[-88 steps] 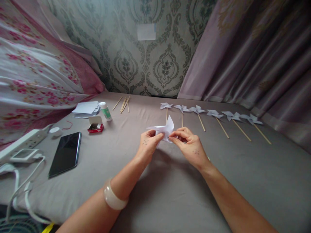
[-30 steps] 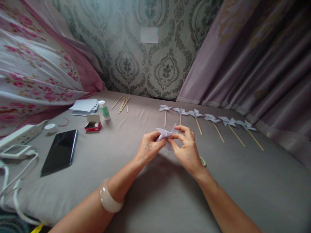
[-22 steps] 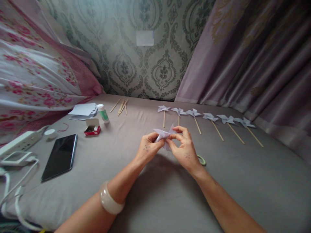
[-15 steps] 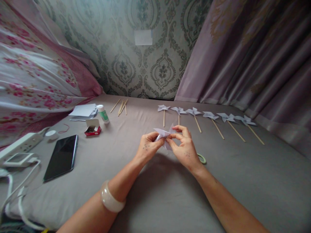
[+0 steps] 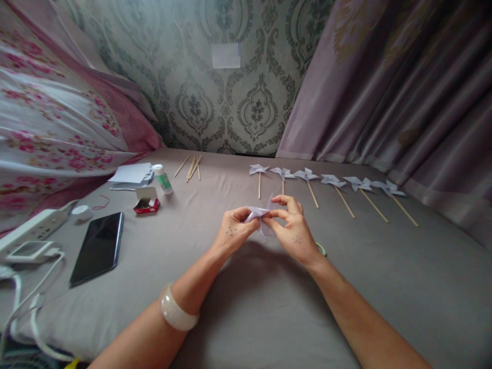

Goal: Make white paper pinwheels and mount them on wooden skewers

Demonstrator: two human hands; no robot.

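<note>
Between my two hands, above the middle of the grey cloth, is a white paper pinwheel (image 5: 266, 229) with its blades partly folded in. My left hand (image 5: 235, 229) pinches it from the left, thumb and fingers on the paper. From the right, my right hand (image 5: 294, 230) grips it near the centre, thumb and index finger together, other fingers behind a raised blade. The fingers hide the pinwheel's middle. Beyond my hands lies a row of several pinwheels on sticks (image 5: 306, 175). A pale green ring-shaped handle (image 5: 321, 249) shows partly behind my right hand.
On the left are a black phone (image 5: 98, 248), an open red box of small metal pieces (image 5: 147, 203), a glue stick (image 5: 163, 179), its white cap (image 5: 82, 212), stacked paper (image 5: 130, 176) and loose wooden sticks (image 5: 192, 169). A power strip (image 5: 33, 230) with cables lies at the left edge.
The upper left blade of the pinwheel is now folded lower, toward the centre. My right fingers have shifted slightly in toward the middle. Both hands keep their hold.
</note>
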